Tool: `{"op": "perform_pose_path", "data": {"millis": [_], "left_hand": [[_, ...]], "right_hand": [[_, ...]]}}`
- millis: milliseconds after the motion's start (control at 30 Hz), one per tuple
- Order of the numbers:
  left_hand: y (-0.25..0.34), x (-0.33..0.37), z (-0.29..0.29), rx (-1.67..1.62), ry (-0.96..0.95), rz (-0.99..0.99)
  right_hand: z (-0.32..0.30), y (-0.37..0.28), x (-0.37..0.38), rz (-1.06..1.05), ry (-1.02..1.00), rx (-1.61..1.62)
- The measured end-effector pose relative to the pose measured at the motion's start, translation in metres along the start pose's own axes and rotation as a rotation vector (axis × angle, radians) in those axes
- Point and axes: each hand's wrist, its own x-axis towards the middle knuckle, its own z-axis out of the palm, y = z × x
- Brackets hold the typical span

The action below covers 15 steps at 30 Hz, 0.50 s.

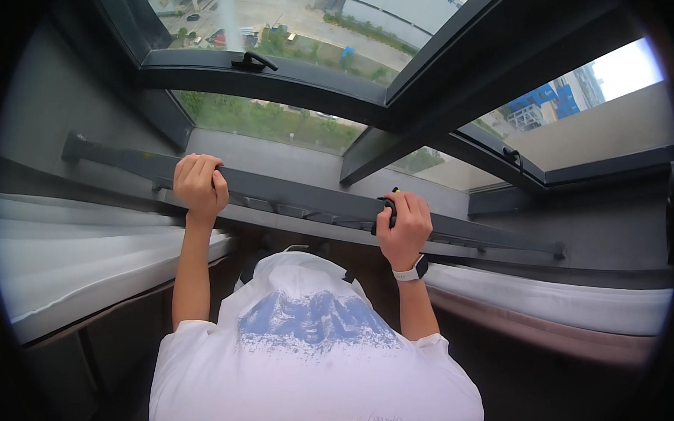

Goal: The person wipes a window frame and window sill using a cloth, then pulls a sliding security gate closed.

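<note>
A dark grey metal railing (300, 193) runs across in front of me, below the windows. The fingers of my left hand (198, 185) are wrapped over its top bar, left of the middle. Farther right, my right hand (409, 219) is closed round a small black object (388, 214) at the same bar. A yellow-green spot shows at the object's upper end; my fingers cover most of it, so its kind is unclear. A watch with a white strap (407, 274) sits on my right wrist.
Behind the railing are dark-framed windows with a black handle (254, 61) on the left and another handle (513, 155) on the right. White curtains (76, 253) hang at the left, with a white and brownish curtain (556, 303) at the right. Outside, a road and greenery lie far below.
</note>
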Motion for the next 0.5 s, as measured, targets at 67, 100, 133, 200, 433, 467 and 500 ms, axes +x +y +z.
{"op": "perform_pose_path", "data": {"millis": [67, 100, 133, 200, 433, 467, 500], "left_hand": [[-0.002, -0.002, 0.005, -0.02, 0.024, 0.015], [-0.001, 0.002, 0.009, -0.037, 0.054, 0.031], [-0.001, 0.004, 0.009, -0.037, 0.06, 0.032], [0.002, 0.005, 0.007, -0.055, 0.022, 0.0], [-0.001, 0.013, -0.01, -0.135, -0.093, -0.051], [-0.002, 0.012, -0.012, -0.161, -0.101, -0.066], [-0.004, 0.015, -0.013, -0.19, -0.108, -0.076]], "right_hand": [[0.025, -0.048, 0.016, -0.055, -0.065, 0.048], [0.04, -0.071, 0.024, -0.092, -0.08, 0.071], [0.056, -0.092, 0.033, -0.128, -0.088, 0.11], [0.079, -0.126, 0.041, -0.162, -0.094, 0.146], [0.054, -0.109, 0.033, -0.066, -0.096, 0.165], [0.047, -0.093, 0.027, -0.02, -0.098, 0.111], [0.037, -0.082, 0.024, 0.016, -0.07, 0.081]]}}
